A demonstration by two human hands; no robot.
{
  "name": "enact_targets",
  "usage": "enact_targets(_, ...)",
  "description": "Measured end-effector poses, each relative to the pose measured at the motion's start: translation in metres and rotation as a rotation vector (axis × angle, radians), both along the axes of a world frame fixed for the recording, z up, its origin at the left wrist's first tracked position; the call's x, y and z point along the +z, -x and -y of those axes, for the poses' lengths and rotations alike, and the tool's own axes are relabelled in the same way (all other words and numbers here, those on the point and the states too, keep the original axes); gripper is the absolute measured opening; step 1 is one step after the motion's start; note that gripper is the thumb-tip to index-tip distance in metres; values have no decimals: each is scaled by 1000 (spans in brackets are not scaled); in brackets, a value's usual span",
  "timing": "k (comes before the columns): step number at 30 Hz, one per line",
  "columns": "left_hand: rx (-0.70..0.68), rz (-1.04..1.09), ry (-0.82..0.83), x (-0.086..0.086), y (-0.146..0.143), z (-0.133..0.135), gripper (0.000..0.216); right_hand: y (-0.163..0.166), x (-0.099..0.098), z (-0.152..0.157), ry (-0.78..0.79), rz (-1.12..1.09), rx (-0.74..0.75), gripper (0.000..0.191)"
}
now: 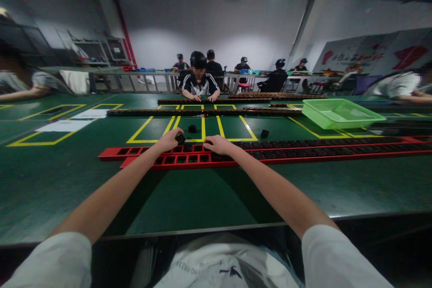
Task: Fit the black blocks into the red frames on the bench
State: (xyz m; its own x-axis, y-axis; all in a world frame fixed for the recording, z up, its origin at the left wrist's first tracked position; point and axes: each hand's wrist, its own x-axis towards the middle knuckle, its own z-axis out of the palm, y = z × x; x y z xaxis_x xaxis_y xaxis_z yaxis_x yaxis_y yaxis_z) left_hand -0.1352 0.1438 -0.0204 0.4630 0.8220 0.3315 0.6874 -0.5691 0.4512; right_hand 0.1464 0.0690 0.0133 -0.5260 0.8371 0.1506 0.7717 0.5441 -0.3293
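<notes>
White sleeves (50,261) nearest, reaching over matte green table (202,202) to long red slotted rack (303,150). Left hand (168,141) pinching small black block (180,138) at rack's far edge; right hand (218,145) just beside, apart, palm-down on rack, grip hidden. Broad smooth strip between rack and table's near edge.

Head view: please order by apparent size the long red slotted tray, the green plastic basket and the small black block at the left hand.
1. Long red slotted tray.
2. Green plastic basket, farther away.
3. Small black block, clearly smallest.
</notes>
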Motion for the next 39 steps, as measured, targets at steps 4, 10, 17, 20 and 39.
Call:
enact_targets(4, -97, -66, -25, 3, 0, 2, 58, 0, 1, 1, -10, 12, 0, 27)
enact_targets(10, -21, -56, -51, 4, -1, 1, 44, 1, 1, 1, -8, 23, -16, 27)
enact_targets(17, 55, 38, 8, 20, 6, 24, 38, 1, 5, 4, 14, 27, -17, 29)
enact_targets(20, 33, 25, 45, 21, 11, 37, 38, 1, 6, 5, 24, 25, -20, 29)
enact_targets(39, -132, -94, 51, 20, 3, 57, 34, 0, 1, 2, 5, -2, -11, 27)
